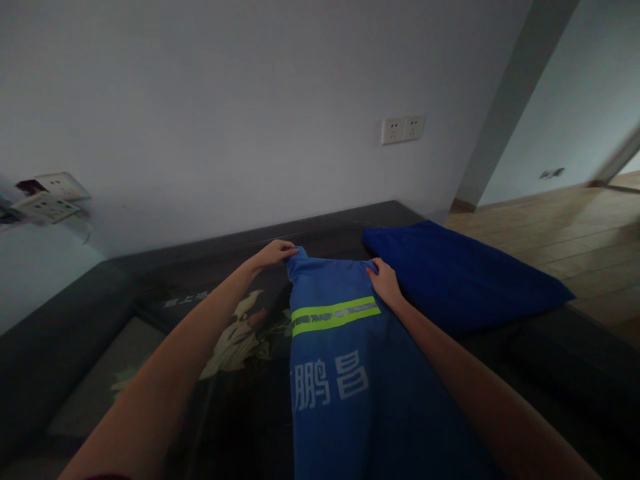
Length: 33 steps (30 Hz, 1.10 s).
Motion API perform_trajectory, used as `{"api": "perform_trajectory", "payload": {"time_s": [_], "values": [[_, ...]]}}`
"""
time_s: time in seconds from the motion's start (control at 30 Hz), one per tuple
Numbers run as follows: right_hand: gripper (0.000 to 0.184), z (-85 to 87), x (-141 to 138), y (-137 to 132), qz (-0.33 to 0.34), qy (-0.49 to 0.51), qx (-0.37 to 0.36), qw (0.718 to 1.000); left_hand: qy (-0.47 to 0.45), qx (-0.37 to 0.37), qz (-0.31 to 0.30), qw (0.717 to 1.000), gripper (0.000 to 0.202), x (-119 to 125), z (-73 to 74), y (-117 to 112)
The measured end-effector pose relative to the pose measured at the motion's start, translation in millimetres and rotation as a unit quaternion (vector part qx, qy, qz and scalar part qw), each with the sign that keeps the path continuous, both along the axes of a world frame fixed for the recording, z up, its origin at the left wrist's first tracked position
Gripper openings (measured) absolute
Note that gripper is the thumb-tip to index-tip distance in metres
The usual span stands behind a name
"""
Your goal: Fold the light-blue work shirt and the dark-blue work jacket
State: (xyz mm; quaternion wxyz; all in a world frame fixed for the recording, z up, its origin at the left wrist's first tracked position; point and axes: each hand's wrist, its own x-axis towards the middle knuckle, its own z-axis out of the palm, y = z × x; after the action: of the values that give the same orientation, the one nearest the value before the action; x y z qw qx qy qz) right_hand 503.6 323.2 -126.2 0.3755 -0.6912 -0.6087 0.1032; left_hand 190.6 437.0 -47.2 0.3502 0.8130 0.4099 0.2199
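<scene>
A blue work garment (330, 347) with a yellow-green reflective stripe and white Chinese characters hangs between my hands, its lower part running down toward me. My left hand (275, 253) pinches its far left corner. At the far right corner, my right hand (385, 279) grips the edge between thumb and fingers. Just right of my right hand lies a darker blue cloth (460, 273), spread out flat. The garment's full shape cannot be made out.
Beneath is a dark table (120, 280) with a printed flower picture and lettering, set against a pale wall (225, 120). Wall sockets (403, 129) sit above it, and a power strip with plugs (50, 200) is at the left. Wooden flooring (590, 227) shows at the right.
</scene>
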Motion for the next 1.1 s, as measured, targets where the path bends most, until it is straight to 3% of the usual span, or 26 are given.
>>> {"api": "perform_trajectory", "payload": {"time_s": [0.17,0.3,0.43,0.63,0.87,1.1], "values": [[0.017,-3.1,-0.4,0.7,-0.004,0.002,0.028,1.000,-0.039,0.037,0.019,0.998,0.041,10.7,3.1,-0.3],[0.019,-1.9,-1.1,0.2,-0.003,0.017,0.019,1.000,-0.050,0.022,0.002,0.999,0.041,14.4,2.6,1.1],[0.019,-0.2,-1.1,-0.4,-0.004,0.024,0.018,1.000,0.034,0.057,-0.020,0.998,0.038,14.4,1.1,7.2],[0.018,0.0,0.5,-1.2,-0.014,0.044,0.033,0.998,0.164,0.151,0.032,0.974,0.030,21.7,-13.0,11.0],[0.018,0.0,1.0,-1.4,-0.016,0.033,0.027,0.999,0.202,0.097,0.060,0.973,0.031,25.2,-36.3,7.0],[0.020,-1.7,0.3,0.5,-0.005,0.013,0.018,1.000,0.157,0.053,0.067,0.984,0.050,25.9,-31.1,9.2]]}}
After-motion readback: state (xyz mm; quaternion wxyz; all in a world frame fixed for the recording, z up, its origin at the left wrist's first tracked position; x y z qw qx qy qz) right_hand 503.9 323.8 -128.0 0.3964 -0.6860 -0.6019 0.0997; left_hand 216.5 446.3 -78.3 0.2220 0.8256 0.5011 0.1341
